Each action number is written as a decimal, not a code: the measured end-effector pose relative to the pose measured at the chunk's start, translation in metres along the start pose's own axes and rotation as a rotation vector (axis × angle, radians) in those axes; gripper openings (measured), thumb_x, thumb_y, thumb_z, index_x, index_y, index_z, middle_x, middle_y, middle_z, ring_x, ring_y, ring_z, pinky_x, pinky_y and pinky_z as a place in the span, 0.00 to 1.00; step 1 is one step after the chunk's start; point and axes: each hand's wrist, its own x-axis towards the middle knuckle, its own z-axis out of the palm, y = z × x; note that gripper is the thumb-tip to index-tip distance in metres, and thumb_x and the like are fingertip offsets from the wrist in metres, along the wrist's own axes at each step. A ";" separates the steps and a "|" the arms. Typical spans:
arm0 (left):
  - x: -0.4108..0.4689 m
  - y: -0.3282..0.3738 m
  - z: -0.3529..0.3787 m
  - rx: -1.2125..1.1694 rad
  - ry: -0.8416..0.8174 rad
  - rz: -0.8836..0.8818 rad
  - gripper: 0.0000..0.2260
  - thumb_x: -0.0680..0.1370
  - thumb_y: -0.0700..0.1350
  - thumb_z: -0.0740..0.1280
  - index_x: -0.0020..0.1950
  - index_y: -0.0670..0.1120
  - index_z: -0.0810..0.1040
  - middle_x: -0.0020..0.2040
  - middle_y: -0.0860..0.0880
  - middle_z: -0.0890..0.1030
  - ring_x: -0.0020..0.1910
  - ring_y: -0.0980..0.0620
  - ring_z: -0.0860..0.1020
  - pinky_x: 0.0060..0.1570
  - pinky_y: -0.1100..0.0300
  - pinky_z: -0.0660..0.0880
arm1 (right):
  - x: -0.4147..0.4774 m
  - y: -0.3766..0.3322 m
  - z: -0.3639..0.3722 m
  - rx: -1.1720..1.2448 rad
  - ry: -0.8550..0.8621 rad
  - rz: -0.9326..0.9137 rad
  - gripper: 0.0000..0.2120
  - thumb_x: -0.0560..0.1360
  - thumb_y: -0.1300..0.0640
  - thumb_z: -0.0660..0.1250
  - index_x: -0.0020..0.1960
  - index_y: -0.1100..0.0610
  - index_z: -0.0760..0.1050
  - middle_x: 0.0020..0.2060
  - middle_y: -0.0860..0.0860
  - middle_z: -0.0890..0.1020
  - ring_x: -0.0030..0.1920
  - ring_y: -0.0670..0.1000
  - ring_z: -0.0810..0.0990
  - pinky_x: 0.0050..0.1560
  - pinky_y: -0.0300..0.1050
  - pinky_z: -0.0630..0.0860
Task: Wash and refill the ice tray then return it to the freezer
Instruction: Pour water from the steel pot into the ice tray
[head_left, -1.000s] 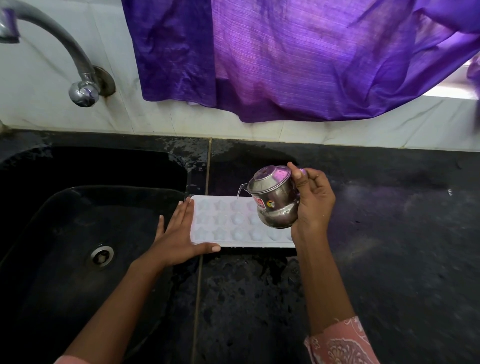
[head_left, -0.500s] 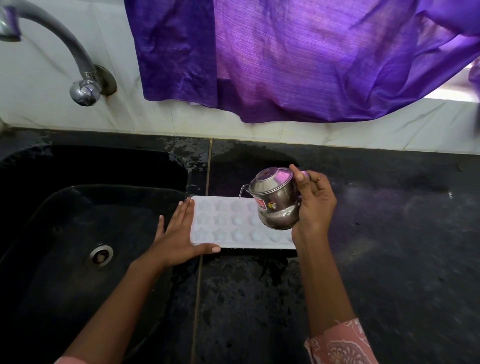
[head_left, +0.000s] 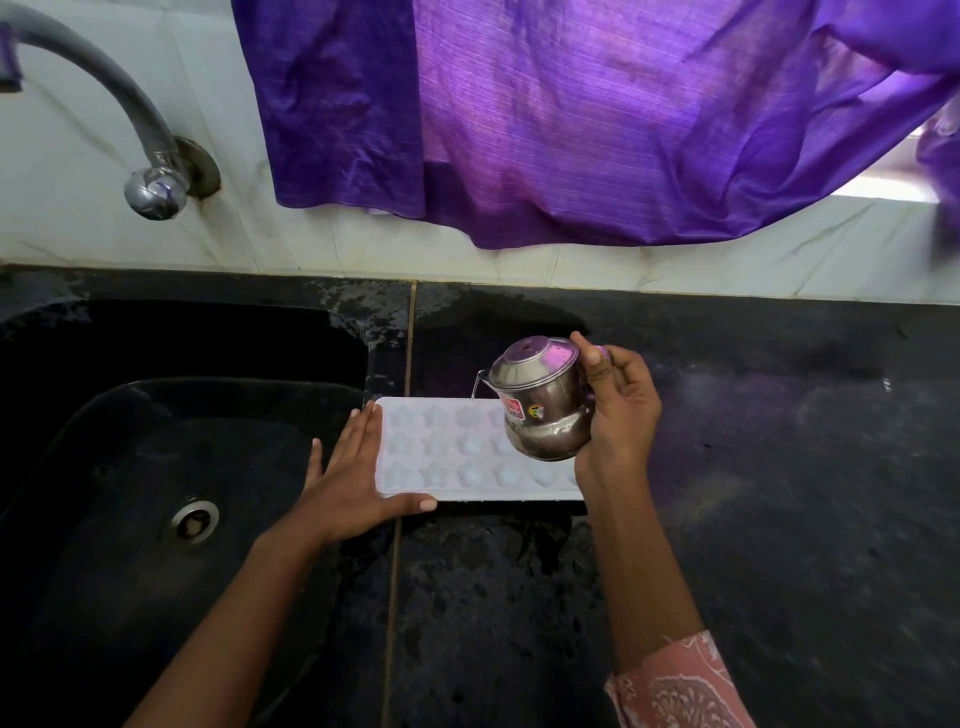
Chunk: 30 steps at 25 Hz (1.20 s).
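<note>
Black stone takes up the whole lower scene, with the sink (head_left: 104, 415) sunk into it well to the left of my left hand (head_left: 353, 478) and the tap (head_left: 156, 187) on the tiled wall above, its spout cut off by the frame edge. That hand lies flat, fingers straight and together against the short end of the ice tray (head_left: 447, 457), thumb along its near edge, bracing it. The tray sits on the counter (head_left: 779, 467) between my two hands.

Over its far right part, my right hand (head_left: 618, 410) is curled round the steel pot (head_left: 545, 415), thumb up on the lid, the pot tipped leftward.

Over the last second almost nothing has shifted. The pot is a touch lower, the tilt is the same, and the thin stream (head_left: 474, 387) keeps running from the spout into the far row. I judge the refill is underway but not finished.

I cannot read the water level, as it is white on white. The tray's right end is hidden behind the pot and hand, so are the cells there. No freezer is in view.
</note>
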 end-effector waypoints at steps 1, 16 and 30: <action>0.000 0.000 0.000 -0.001 0.000 0.001 0.67 0.44 0.85 0.47 0.74 0.51 0.30 0.75 0.57 0.32 0.68 0.64 0.30 0.69 0.49 0.31 | 0.000 0.001 0.000 0.022 -0.001 0.007 0.07 0.72 0.66 0.68 0.39 0.57 0.74 0.33 0.43 0.84 0.39 0.40 0.82 0.42 0.35 0.78; -0.002 0.000 0.000 -0.005 0.012 0.003 0.68 0.44 0.85 0.46 0.75 0.50 0.32 0.75 0.56 0.33 0.69 0.64 0.31 0.70 0.48 0.32 | -0.003 0.007 0.016 0.006 -0.070 0.039 0.06 0.71 0.65 0.70 0.39 0.57 0.75 0.35 0.46 0.84 0.41 0.45 0.82 0.44 0.38 0.79; 0.001 -0.003 0.003 -0.003 0.018 0.010 0.66 0.46 0.84 0.46 0.74 0.50 0.30 0.75 0.56 0.32 0.68 0.64 0.30 0.69 0.49 0.30 | -0.004 0.007 0.021 -0.084 -0.091 0.003 0.06 0.71 0.65 0.70 0.40 0.57 0.75 0.32 0.43 0.83 0.39 0.41 0.81 0.44 0.37 0.78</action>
